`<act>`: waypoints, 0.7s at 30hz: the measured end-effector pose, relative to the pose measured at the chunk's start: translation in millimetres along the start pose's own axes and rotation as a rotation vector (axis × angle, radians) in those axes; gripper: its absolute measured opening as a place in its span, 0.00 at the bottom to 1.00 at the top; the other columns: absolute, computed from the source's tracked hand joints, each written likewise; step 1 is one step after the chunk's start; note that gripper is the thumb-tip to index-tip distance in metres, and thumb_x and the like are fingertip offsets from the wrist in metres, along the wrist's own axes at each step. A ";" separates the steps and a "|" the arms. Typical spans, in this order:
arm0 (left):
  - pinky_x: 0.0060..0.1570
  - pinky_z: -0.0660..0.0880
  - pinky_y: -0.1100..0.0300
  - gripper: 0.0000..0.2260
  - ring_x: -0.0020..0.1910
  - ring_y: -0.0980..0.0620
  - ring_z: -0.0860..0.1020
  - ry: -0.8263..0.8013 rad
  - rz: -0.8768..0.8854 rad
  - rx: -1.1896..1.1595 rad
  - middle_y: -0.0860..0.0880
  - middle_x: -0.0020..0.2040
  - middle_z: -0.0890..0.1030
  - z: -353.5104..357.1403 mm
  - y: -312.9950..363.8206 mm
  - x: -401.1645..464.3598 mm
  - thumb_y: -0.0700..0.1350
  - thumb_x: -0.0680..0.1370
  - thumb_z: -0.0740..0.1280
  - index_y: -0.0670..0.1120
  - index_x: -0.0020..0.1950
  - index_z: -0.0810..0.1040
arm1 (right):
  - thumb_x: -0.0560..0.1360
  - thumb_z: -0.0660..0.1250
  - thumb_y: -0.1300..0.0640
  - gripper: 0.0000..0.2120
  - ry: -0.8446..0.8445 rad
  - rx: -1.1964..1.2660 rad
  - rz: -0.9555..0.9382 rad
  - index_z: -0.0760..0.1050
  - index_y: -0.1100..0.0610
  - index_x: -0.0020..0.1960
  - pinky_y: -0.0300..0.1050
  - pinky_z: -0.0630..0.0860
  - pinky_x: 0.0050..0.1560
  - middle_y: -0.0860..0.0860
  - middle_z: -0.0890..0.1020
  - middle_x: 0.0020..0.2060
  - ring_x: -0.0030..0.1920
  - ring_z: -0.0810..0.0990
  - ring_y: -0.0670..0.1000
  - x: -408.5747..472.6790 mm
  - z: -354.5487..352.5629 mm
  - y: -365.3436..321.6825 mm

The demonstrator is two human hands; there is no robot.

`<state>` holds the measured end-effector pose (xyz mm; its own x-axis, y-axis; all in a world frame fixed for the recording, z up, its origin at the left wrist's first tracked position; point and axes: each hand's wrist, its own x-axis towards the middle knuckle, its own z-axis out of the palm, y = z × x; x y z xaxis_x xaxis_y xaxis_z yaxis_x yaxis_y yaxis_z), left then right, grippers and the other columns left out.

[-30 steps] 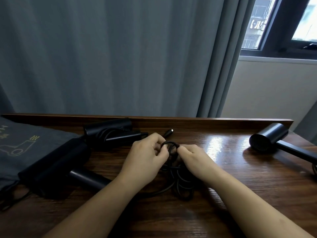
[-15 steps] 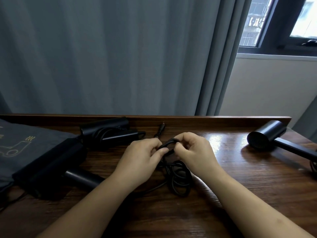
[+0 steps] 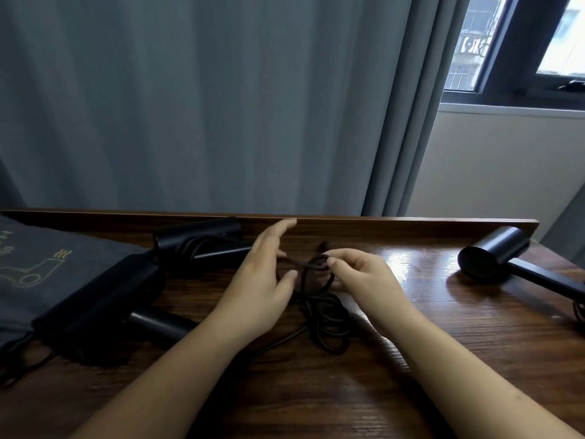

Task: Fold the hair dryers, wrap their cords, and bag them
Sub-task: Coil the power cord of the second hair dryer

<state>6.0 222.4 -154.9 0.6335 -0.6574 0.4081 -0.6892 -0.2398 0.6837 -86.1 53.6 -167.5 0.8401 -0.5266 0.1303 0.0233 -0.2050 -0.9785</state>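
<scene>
A black cord [image 3: 326, 324] lies in loose coils on the wooden table [image 3: 316, 391]. My right hand [image 3: 364, 277] pinches the top loop of that cord. My left hand [image 3: 262, 280] hovers just left of the loop with fingers spread, holding nothing. The cord runs left to a black hair dryer [image 3: 104, 305] lying near the table's left side. Behind it lies a folded black hair dryer [image 3: 199, 245] with its cord wound around it. An unfolded black hair dryer [image 3: 497, 255] rests at the far right.
A dark grey drawstring bag [image 3: 38, 267] with a yellow dryer print lies at the left edge. A raised wooden lip [image 3: 411, 224] runs along the table's back. A grey curtain [image 3: 221, 106] hangs behind, and a window [image 3: 522, 45] is at the upper right.
My left hand has let go of the cord loop and opened, fingers lifting toward the back lip. My right hand keeps its pinch on the loop.
</scene>
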 end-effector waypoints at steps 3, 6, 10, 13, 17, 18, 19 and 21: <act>0.75 0.55 0.56 0.35 0.76 0.59 0.57 -0.051 0.283 0.285 0.59 0.78 0.60 -0.2 2.6 -0.5 0.52 0.77 0.72 0.66 0.78 0.57 | 0.77 0.69 0.55 0.07 0.062 -0.203 -0.156 0.85 0.49 0.50 0.67 0.81 0.49 0.50 0.88 0.40 0.43 0.86 0.62 -1.2 -0.5 1.0; 0.68 0.60 0.62 0.23 0.66 0.59 0.69 -0.049 0.271 0.361 0.59 0.65 0.76 2.5 3.9 0.7 0.52 0.80 0.67 0.59 0.75 0.69 | 0.79 0.67 0.62 0.11 0.042 -0.281 -0.268 0.84 0.48 0.49 0.60 0.82 0.50 0.49 0.87 0.37 0.41 0.86 0.53 -5.0 -0.1 0.8; 0.53 0.74 0.64 0.12 0.51 0.60 0.79 0.054 0.220 0.232 0.59 0.48 0.83 -0.5 -0.7 1.0 0.46 0.81 0.67 0.56 0.62 0.82 | 0.79 0.66 0.62 0.11 0.010 -0.293 -0.262 0.82 0.47 0.51 0.52 0.82 0.50 0.49 0.87 0.36 0.41 0.86 0.48 -5.3 0.4 0.7; 0.47 0.76 0.70 0.12 0.43 0.63 0.82 0.093 0.119 -0.133 0.58 0.41 0.85 -0.8 3.3 -0.4 0.40 0.80 0.69 0.56 0.55 0.84 | 0.80 0.63 0.57 0.10 -0.012 -0.375 -0.137 0.81 0.45 0.52 0.47 0.80 0.49 0.44 0.87 0.38 0.44 0.85 0.45 -1.0 -3.1 1.1; 0.49 0.78 0.66 0.10 0.41 0.58 0.83 0.206 0.053 -0.378 0.55 0.42 0.87 -7.9 8.5 4.1 0.38 0.80 0.67 0.52 0.50 0.84 | 0.80 0.61 0.52 0.13 -0.032 -0.282 0.078 0.84 0.52 0.47 0.56 0.80 0.54 0.50 0.87 0.41 0.47 0.86 0.55 2.6 -7.9 1.6; 0.51 0.78 0.64 0.09 0.43 0.57 0.83 0.202 0.033 -0.397 0.55 0.43 0.87 -9.4 8.7 4.5 0.39 0.80 0.67 0.51 0.50 0.85 | 0.81 0.60 0.55 0.13 -0.053 -0.122 0.148 0.83 0.55 0.50 0.58 0.80 0.57 0.53 0.88 0.44 0.50 0.86 0.58 2.1 -7.5 1.7; 0.52 0.78 0.64 0.08 0.46 0.58 0.83 0.189 0.012 -0.402 0.55 0.44 0.87 -10.3 9.3 4.4 0.40 0.81 0.67 0.50 0.50 0.85 | 0.82 0.58 0.58 0.13 -0.078 0.048 0.217 0.81 0.60 0.53 0.59 0.80 0.58 0.56 0.88 0.46 0.50 0.86 0.60 1.4 -6.2 0.6; 0.51 0.76 0.68 0.08 0.48 0.62 0.82 0.183 -0.041 -0.316 0.58 0.44 0.86 -9.3 8.5 4.2 0.45 0.82 0.66 0.52 0.48 0.84 | 0.83 0.56 0.61 0.12 -0.094 0.319 0.295 0.76 0.65 0.55 0.58 0.80 0.56 0.61 0.87 0.47 0.47 0.86 0.61 -1.1 -2.9 -6.0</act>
<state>6.0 224.3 -141.7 0.7308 -0.5058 0.4584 -0.5373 -0.0122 0.8433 -88.7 53.1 -161.2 0.8812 -0.4438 -0.1629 -0.0715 0.2156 -0.9739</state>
